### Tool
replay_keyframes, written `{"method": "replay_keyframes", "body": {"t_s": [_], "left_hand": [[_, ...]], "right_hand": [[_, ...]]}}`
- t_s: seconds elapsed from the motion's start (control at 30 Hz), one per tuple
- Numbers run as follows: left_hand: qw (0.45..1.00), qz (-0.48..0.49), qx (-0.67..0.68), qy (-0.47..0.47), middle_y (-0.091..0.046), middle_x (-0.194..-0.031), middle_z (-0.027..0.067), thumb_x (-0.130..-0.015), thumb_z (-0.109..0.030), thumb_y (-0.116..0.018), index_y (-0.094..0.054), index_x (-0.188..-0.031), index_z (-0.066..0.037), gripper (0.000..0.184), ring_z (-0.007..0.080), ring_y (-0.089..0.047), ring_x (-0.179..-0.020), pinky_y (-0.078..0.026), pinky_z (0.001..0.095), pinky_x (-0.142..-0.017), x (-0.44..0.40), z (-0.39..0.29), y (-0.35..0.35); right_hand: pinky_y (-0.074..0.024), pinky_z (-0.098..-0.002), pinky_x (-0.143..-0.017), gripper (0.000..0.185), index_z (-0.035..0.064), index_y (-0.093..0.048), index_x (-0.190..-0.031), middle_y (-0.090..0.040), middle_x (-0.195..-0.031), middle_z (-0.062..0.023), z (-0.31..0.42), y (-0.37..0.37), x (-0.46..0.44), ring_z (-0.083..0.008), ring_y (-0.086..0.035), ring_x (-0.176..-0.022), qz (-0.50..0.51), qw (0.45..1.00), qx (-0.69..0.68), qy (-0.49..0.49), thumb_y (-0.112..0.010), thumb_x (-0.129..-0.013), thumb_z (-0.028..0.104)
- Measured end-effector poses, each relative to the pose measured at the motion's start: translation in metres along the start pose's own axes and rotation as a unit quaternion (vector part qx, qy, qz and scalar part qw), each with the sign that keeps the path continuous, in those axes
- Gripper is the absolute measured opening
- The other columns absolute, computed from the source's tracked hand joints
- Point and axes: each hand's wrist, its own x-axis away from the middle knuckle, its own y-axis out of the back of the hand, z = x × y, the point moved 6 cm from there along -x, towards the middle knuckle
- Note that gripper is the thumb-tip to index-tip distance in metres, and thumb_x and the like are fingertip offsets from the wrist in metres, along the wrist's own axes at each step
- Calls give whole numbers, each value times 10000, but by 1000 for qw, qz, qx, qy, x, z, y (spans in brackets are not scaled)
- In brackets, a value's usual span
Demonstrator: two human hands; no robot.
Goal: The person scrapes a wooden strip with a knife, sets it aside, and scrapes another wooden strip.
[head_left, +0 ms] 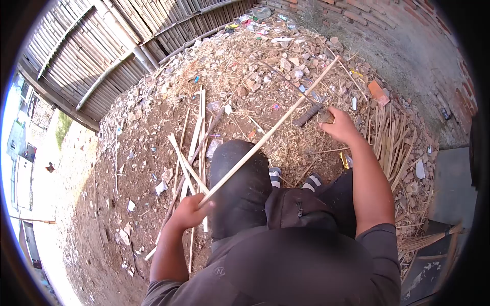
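Note:
A long pale bamboo strip (265, 136) slants across my view from lower left to upper right. Closed round its lower end is my left hand (191, 210), over my left knee. My right hand (341, 126) is closed on what looks like the handle of a knife, right of the strip. The knife's thin, dark, slightly curved blade (286, 77) points up and left, passing by the strip; I cannot tell whether they touch. Beside my right fingertips is a dark ribbed cylindrical piece (308, 116), whose link to the knife is unclear.
Several split bamboo strips (196, 137) lie left of my knee, and a bundle of thinner ones (390, 137) lies at right. Rubble and litter cover the ground. A bamboo fence (87, 56) stands at upper left, a brick wall (398, 51) at upper right, a broom (431, 238) at lower right.

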Motion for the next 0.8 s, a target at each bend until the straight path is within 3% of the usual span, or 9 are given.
{"method": "replay_keyframes", "body": {"t_s": [0.07,0.1,0.2,0.3,0.4,0.53,0.7,0.8], "left_hand": [[999,4,37,0,-691,-762,127,-1005,-417,-597,-665,-904,-8,426,267,-669,-723,-529,412,-705,4,-4,-5],[999,3,51,4,-686,-768,103,-1010,-407,-593,-679,-924,-12,413,233,-656,-733,-528,396,-713,5,-1,-6],[995,15,97,2,-693,-792,110,-1013,-398,-592,-690,-959,-10,404,230,-657,-750,-529,391,-731,5,12,-12],[995,23,93,4,-712,-834,153,-1003,-395,-604,-692,-994,0,405,263,-690,-790,-532,406,-748,5,12,-8],[999,-40,22,11,-720,-888,208,-972,-411,-646,-688,-1000,-3,411,329,-715,-848,-532,433,-763,4,7,-2],[994,-100,-38,12,-704,-801,209,-898,-409,-741,-678,-996,-17,408,371,-710,-773,-529,453,-700,5,13,1],[983,-179,-47,-20,-663,-643,137,-830,-383,-823,-681,-958,-34,398,339,-672,-610,-516,420,-600,8,3,11],[983,-172,-67,-4,-681,-694,135,-833,-383,-826,-693,-935,-44,378,319,-678,-636,-520,406,-601,11,-9,16]], "right_hand": [[-515,-393,-794,500,-45,-647,-1201,-698,-933,-161,21,10,6,-259,-660,-844,33,999,10,-11,-779,-820,250],[-494,-389,-731,452,-39,-654,-1159,-669,-862,-128,25,11,8,-241,-616,-767,-3,999,-1,38,-776,-825,238],[-479,-388,-692,400,-19,-664,-1113,-664,-829,-123,36,9,7,-229,-609,-738,8,996,-12,85,-776,-823,232],[-503,-410,-720,398,4,-673,-1114,-685,-831,-183,56,10,11,-287,-664,-762,19,994,49,92,-765,-828,265],[-496,-430,-708,383,3,-673,-1092,-677,-820,-191,62,6,15,-318,-656,-753,39,995,9,96,-753,-846,286],[-449,-427,-635,323,8,-647,-1000,-597,-700,-151,46,-3,4,-290,-580,-642,32,992,55,108,-759,-824,254],[-451,-447,-651,350,22,-650,-1002,-607,-714,-156,32,-21,3,-325,-596,-677,15,988,15,152,-775,-807,284],[-450,-460,-653,359,27,-654,-1011,-610,-718,-165,30,-26,0,-345,-610,-691,-8,990,51,128,-770,-807,299]]}}
